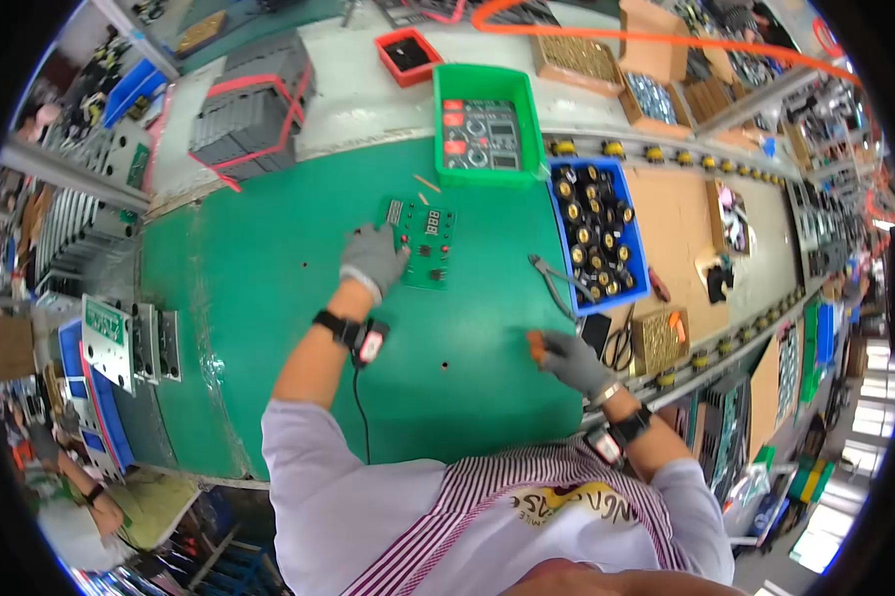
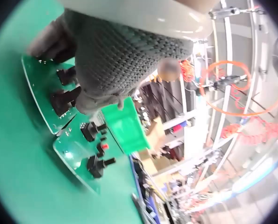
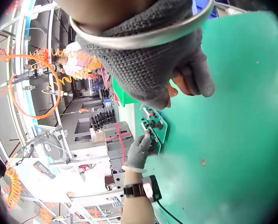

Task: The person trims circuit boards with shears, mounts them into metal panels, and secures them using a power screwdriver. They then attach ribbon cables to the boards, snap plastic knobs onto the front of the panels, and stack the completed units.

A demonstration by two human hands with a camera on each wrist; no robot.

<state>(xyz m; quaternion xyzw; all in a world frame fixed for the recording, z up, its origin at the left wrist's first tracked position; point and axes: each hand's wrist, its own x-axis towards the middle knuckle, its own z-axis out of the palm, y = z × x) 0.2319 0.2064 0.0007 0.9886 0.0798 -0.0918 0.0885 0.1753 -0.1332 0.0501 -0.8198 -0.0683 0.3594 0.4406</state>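
Observation:
Two green circuit boards lie side by side on the green tabletop. In the head view the right-hand circuit board (image 1: pixel 430 248) shows a digit display, black parts and red buttons. My gloved left hand (image 1: pixel 375 260) covers much of the left-hand circuit board (image 1: pixel 395 211). In the left wrist view its fingers (image 2: pixel 90 100) curl over that board, by the upright black parts (image 2: pixel 60 101). My right hand (image 1: pixel 572 363), in a grey glove with bare fingertips, hovers at the right of the tabletop. Its fingers (image 3: pixel 202 79) are loosely curled, with nothing visible in them.
A green bin (image 1: pixel 487 179) with printed panels stands behind the boards. Right of it is a blue bin (image 1: pixel 631 238) of black parts, with pliers (image 1: pixel 552 283) against its edge. Scissors (image 1: pixel 618 346) and a box of small brass pieces (image 1: pixel 660 340) lie near my right hand.

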